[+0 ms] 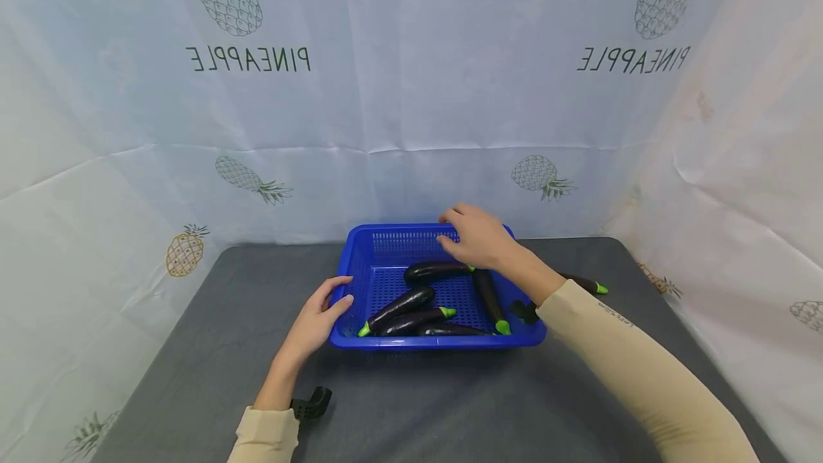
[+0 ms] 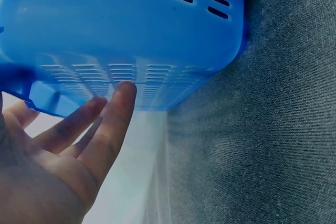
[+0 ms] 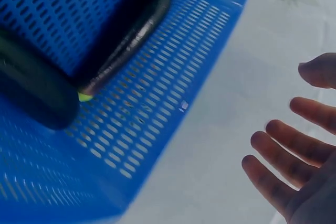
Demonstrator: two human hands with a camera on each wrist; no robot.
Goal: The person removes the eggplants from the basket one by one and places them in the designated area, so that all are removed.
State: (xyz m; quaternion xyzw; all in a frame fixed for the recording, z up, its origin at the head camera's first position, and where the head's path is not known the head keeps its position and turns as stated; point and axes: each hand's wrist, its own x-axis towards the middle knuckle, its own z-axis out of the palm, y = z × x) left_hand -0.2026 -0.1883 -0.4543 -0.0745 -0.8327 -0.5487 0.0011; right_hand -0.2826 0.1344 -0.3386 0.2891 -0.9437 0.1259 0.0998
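From my end of the feed I am seeing pale cloth sheets [image 1: 411, 98] enclosing the back and both sides, carrying pineapple prints and the word "PINEAPPLE" reading in reverse. Below them a dark grey worktop [image 1: 183, 356] is spreading out, its woven texture showing in the left wrist view. On it, near the back sheet, a blue slatted plastic basket [image 1: 444, 344] is sitting upright. Two hands are attending to it: the left hand [image 1: 315, 316] is resting at its left rim, fingers fairly straight and slightly apart, though I cannot tell how firmly they are pressing; the right hand [image 1: 479, 238] is hovering by the far rim, fingers spread and holding nothing. Inside, I am counting five eggplants [image 1: 439, 271]: one lying across the back, one along the right, three bunching toward the front. A sixth eggplant [image 1: 588, 284] is lying outside, on the worktop right of the basket, the right forearm [image 1: 534, 274] partly hiding it. I am judging this as filling, well along, with only that outside one seemingly waiting. Smallest of all, bright green caps [image 1: 504, 327] are showing on several.
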